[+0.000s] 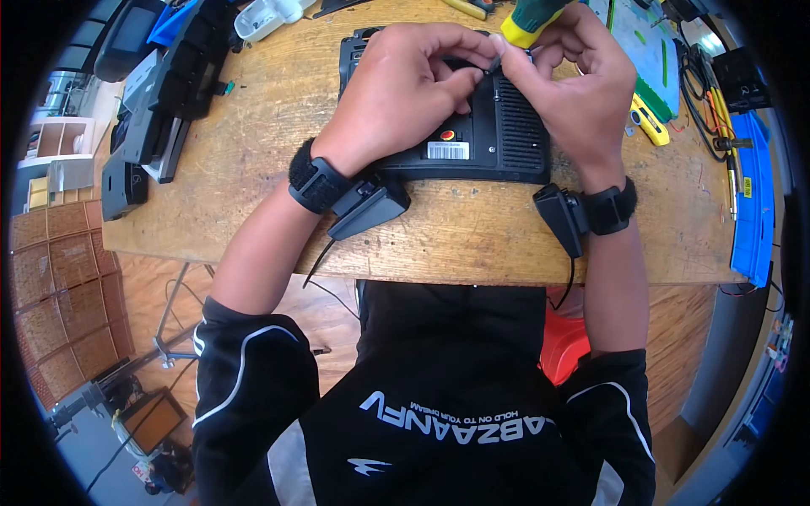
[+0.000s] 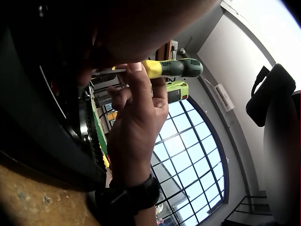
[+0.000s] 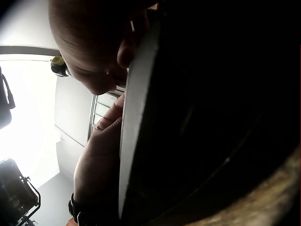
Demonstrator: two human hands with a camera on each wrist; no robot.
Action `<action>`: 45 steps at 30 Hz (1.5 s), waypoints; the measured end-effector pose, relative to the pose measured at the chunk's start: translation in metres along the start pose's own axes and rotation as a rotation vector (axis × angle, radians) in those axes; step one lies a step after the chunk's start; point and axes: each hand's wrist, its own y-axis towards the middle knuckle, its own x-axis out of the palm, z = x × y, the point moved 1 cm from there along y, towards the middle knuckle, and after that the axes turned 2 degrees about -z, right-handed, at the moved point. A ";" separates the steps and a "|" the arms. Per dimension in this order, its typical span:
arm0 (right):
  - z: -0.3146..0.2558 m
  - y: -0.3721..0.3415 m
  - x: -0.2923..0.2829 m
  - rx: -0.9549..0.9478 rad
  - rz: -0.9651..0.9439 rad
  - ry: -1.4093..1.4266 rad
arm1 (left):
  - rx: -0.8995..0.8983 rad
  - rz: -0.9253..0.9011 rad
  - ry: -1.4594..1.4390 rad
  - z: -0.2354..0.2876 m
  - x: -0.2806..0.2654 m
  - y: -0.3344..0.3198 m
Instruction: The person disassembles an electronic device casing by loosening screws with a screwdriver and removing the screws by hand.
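Observation:
A black electronic device (image 1: 481,156) with vent slots, a white barcode label (image 1: 448,151) and a red-yellow round sticker lies on the wooden table. Over its far part, my right hand (image 1: 582,93) holds a screwdriver (image 1: 530,18) with a dark green and yellow handle, fingers bent around its lower end. In the left wrist view the screwdriver's handle (image 2: 176,68) points away and its thin shaft runs toward my left hand. My left hand (image 1: 392,97) rests over the device, thumb and forefinger pinching at the shaft's lower end. Its tip is hidden by the fingers.
A yellow utility knife (image 1: 648,121) lies to the right, near a green-edged board (image 1: 650,51), cables and a blue tray (image 1: 753,202). Black device parts (image 1: 173,93) are stacked at the left. A white plastic container (image 1: 268,17) stands at the back left.

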 end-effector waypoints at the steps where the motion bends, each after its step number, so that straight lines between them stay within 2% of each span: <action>1: 0.001 0.001 0.000 0.001 0.021 0.077 | 0.023 -0.007 0.041 0.002 -0.001 -0.001; 5: 0.002 0.001 -0.004 0.008 0.028 0.006 | 0.037 -0.028 0.255 0.010 -0.002 -0.002; 7: 0.009 0.003 -0.003 -0.010 0.057 0.202 | 0.155 0.007 0.268 0.009 -0.001 -0.002; 8: 0.009 0.002 -0.004 -0.009 0.059 0.201 | 0.156 0.005 0.267 0.007 0.000 -0.001; 10: 0.003 0.002 -0.004 0.061 0.066 0.187 | 0.265 0.043 0.315 0.005 0.002 0.000; 13: -0.010 0.004 -0.009 0.173 0.022 0.301 | 0.252 0.025 0.336 0.007 0.004 0.000; 17: 0.004 0.004 -0.007 0.145 0.071 0.339 | 0.298 0.042 0.368 0.004 0.005 0.001; 20: -0.008 0.007 -0.008 0.244 0.064 0.331 | 0.306 0.046 0.360 0.001 0.005 0.001; 23: -0.005 0.006 -0.007 0.202 0.070 0.379 | 0.285 0.025 0.361 0.003 0.002 0.001; 25: 0.004 0.005 -0.003 0.105 0.130 0.467 | -0.006 -0.032 0.081 0.001 -0.002 0.000; 27: 0.008 0.005 -0.002 0.111 0.150 0.500 | -0.004 -0.052 -0.033 -0.003 -0.004 0.002; 29: 0.008 0.005 -0.005 0.118 0.171 0.533 | -0.190 -0.007 -0.528 -0.005 -0.005 0.004; 31: 0.008 0.003 -0.011 0.154 0.067 0.587 | -0.164 -0.038 -0.496 -0.004 -0.009 0.002; 33: 0.013 0.004 -0.009 0.156 0.084 0.575 | -0.137 -0.069 -0.462 -0.004 -0.010 0.002; 35: 0.014 0.004 -0.009 0.158 0.101 0.562 | -0.052 -0.032 -0.259 -0.007 -0.009 0.002; 41: 0.007 0.004 -0.009 0.162 0.113 0.581 | 0.028 -0.005 -0.226 -0.010 -0.007 0.002; 43: -0.001 0.005 -0.011 0.252 0.081 0.501 | 0.016 -0.010 -0.204 -0.009 -0.008 0.002; 45: 0.007 0.005 -0.008 0.206 0.086 0.544 | 0.004 -0.014 -0.181 -0.009 -0.008 0.003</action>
